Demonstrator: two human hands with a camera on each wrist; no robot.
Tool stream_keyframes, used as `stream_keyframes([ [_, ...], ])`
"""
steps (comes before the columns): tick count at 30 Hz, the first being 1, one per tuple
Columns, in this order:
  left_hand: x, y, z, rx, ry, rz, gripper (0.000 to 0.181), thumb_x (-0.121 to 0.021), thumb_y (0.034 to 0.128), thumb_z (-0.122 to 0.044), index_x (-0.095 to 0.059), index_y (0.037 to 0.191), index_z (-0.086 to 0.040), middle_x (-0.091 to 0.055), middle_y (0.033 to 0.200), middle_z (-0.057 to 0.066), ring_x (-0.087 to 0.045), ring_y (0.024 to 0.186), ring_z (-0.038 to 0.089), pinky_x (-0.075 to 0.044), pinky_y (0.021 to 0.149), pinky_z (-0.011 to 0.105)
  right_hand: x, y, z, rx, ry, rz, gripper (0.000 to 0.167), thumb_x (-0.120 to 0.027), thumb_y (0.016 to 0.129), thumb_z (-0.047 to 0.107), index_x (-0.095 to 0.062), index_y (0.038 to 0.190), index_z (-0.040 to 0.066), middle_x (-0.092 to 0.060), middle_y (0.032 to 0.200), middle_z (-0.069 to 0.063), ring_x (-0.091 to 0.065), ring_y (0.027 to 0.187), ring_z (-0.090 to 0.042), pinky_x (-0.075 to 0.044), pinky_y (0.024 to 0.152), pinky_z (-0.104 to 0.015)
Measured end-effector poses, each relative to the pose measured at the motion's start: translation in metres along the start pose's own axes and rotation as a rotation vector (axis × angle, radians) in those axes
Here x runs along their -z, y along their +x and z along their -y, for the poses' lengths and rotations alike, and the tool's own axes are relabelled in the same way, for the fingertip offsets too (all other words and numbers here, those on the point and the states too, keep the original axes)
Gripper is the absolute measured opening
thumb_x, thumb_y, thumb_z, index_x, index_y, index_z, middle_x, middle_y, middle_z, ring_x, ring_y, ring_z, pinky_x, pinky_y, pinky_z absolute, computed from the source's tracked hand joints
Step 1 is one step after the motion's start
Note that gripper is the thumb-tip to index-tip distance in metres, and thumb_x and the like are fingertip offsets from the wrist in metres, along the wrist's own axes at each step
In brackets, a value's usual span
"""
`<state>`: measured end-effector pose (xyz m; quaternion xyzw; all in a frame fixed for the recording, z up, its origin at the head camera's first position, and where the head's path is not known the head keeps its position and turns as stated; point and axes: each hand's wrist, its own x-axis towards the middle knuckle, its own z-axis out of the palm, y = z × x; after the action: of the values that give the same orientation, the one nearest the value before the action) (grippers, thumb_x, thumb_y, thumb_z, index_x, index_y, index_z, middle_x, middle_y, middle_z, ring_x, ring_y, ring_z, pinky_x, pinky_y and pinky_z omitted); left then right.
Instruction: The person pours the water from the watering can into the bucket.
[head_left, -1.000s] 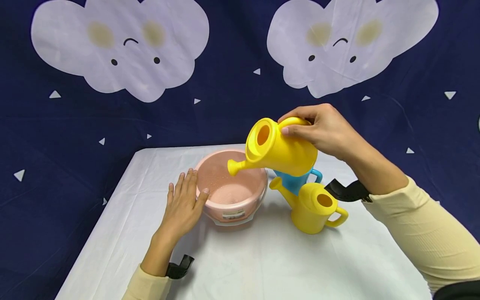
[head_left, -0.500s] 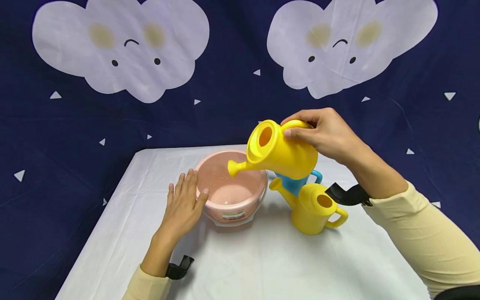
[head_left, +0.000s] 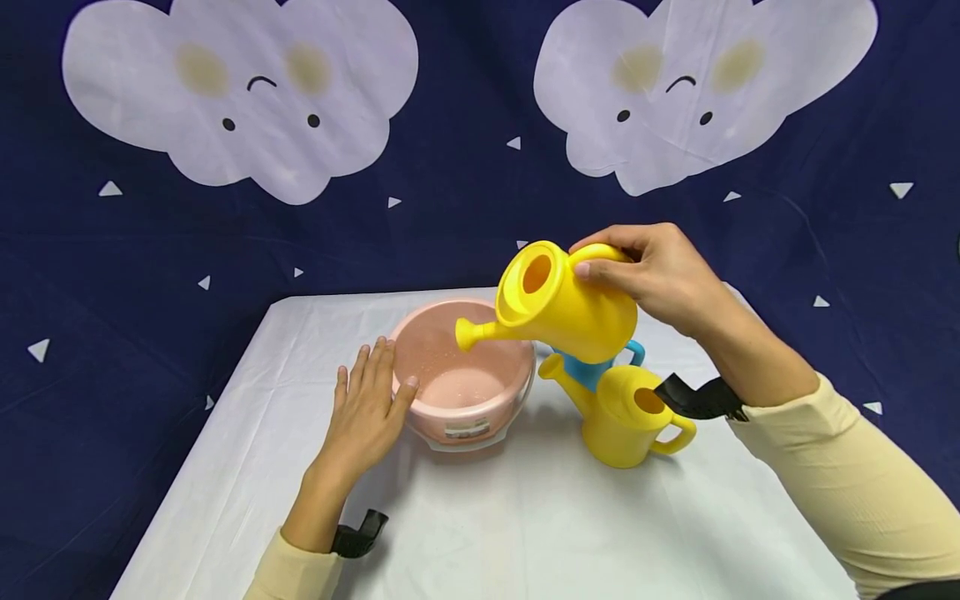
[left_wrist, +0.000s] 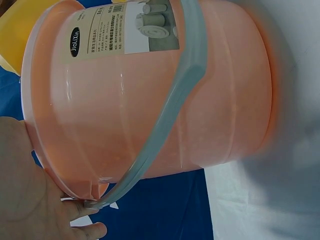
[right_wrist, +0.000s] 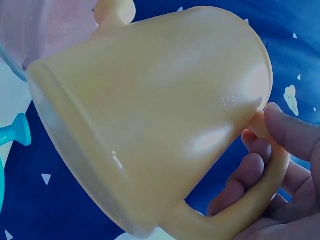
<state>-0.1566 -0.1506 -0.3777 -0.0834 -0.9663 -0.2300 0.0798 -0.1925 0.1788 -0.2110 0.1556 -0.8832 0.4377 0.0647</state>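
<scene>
My right hand (head_left: 667, 271) grips the top handle of a yellow watering can (head_left: 581, 317), fingers curled through it. The can is tipped left, and its spout (head_left: 476, 333) hangs over a pink bucket (head_left: 435, 427). No stream from the spout can be made out; droplets and a wet sheen show inside the bucket. Flat against the bucket's left rim lies my left hand (head_left: 363, 417), fingers straight. In the left wrist view the bucket's grey handle (left_wrist: 172, 100) hangs down its side, near the fingertips. The right wrist view shows fingers around the can's handle (right_wrist: 250, 205).
A second yellow watering can (head_left: 618, 442) stands upright right of the bucket. Behind it is a blue watering can (head_left: 581, 371), partly hidden by the raised one. All stand on a white-covered table (head_left: 480, 517). A dark blue cloth (head_left: 465, 242) with clouds hangs behind.
My right hand has drifted slightly right and down with the yellow watering can, whose spout tip stays in nearly the same place. My left hand and the bucket have not moved.
</scene>
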Motion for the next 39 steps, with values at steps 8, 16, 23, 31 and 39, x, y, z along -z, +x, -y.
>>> stream_keyframes([
  [8, -0.001, 0.001, 0.0, -0.009, 0.01, -0.014, 0.07, -0.022, 0.0992, -0.054, -0.011, 0.153, -0.01, -0.011, 0.16, 0.011, -0.003, 0.149, 0.032, 0.0, 0.116, 0.06, 0.002, -0.009, -0.009, -0.031, 0.063, -0.028, 0.033, -0.07, 0.082, 0.04, -0.071, 0.106, 0.017, -0.071, 0.093, 0.003, -0.06, 0.079, -0.018, -0.052, 0.066, -0.023],
  [16, 0.0, 0.0, -0.001, -0.006, 0.007, -0.009, 0.071, -0.022, 0.0991, -0.055, -0.011, 0.153, -0.01, -0.009, 0.16, 0.009, -0.002, 0.149, 0.031, 0.002, 0.116, 0.059, 0.001, -0.014, -0.015, -0.048, 0.096, -0.07, 0.036, -0.071, 0.082, 0.04, -0.07, 0.109, 0.015, -0.07, 0.094, 0.005, -0.061, 0.084, -0.016, -0.054, 0.068, -0.023],
  [23, 0.001, 0.001, -0.001, -0.004, 0.006, -0.006, 0.071, -0.022, 0.0991, -0.055, -0.011, 0.153, -0.009, -0.009, 0.16, 0.01, -0.001, 0.149, 0.031, 0.003, 0.116, 0.059, 0.0, -0.02, -0.02, -0.039, 0.128, -0.096, 0.036, -0.07, 0.083, 0.037, -0.069, 0.11, 0.013, -0.071, 0.095, 0.008, -0.064, 0.089, -0.014, -0.055, 0.073, -0.024],
  [31, 0.0, 0.001, 0.0, -0.006, -0.001, -0.009, 0.071, -0.022, 0.099, -0.055, -0.012, 0.152, -0.009, -0.01, 0.16, 0.01, -0.001, 0.149, 0.032, 0.004, 0.116, 0.059, 0.0, -0.026, -0.029, -0.01, 0.184, -0.124, 0.033, -0.07, 0.085, 0.029, -0.069, 0.111, 0.008, -0.071, 0.094, 0.009, -0.064, 0.086, -0.014, -0.057, 0.07, -0.027],
  [39, -0.001, 0.001, 0.0, -0.006, 0.002, -0.013, 0.071, -0.023, 0.0989, -0.055, -0.012, 0.152, -0.009, -0.011, 0.16, 0.011, -0.002, 0.149, 0.032, 0.002, 0.116, 0.06, -0.002, -0.036, -0.031, -0.005, 0.205, -0.139, 0.031, -0.069, 0.086, 0.026, -0.069, 0.111, 0.007, -0.072, 0.094, 0.008, -0.064, 0.085, -0.014, -0.057, 0.068, -0.027],
])
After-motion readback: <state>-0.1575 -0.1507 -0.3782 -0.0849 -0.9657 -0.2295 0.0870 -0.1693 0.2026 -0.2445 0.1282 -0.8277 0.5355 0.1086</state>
